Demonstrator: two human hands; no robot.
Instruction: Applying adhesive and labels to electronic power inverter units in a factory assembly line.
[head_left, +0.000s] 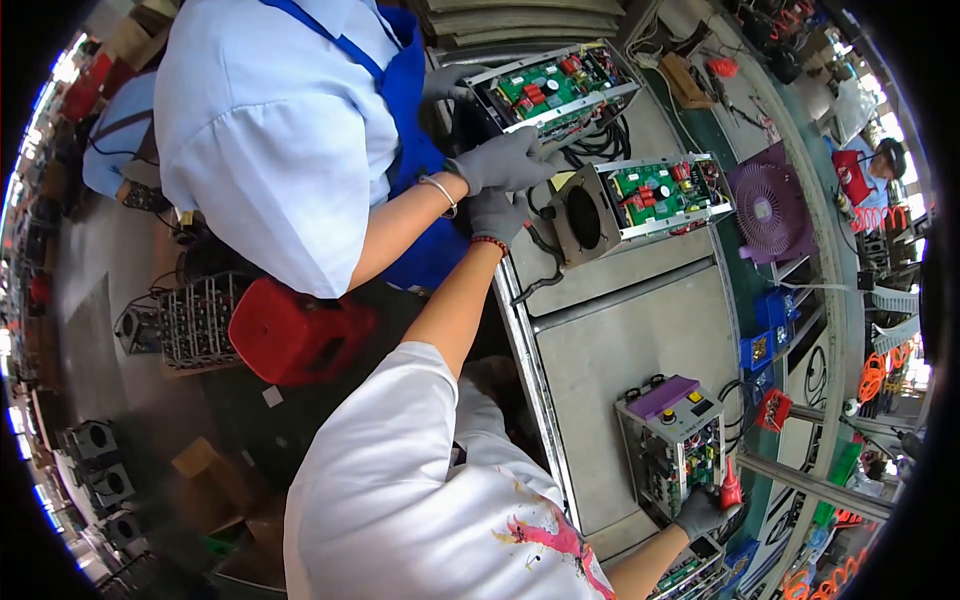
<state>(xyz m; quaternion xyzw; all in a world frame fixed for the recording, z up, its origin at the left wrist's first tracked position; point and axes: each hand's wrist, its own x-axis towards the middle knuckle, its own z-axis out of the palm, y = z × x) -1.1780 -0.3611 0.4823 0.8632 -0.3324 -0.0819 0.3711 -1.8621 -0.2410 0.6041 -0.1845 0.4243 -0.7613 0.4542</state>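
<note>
The right hand (703, 511), at half past four, is curled round a red tool (732, 492) — narrow end up — just beside the purple-topped unit (668, 455) at four. The left hand (497, 216), at twelve, is partly curled near the open-topped unit (645, 210) at two; I cannot tell whether it grips the dark cable (543, 268). The step looks like tool handling — the next move calls for care around exposed circuitry.

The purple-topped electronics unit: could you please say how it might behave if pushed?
The purple-topped electronics unit looks stiff and probably heavy, given its metal-looking casing; its boxy shape makes rolling unlikely. The exposed circuitry may be fragile.
</note>
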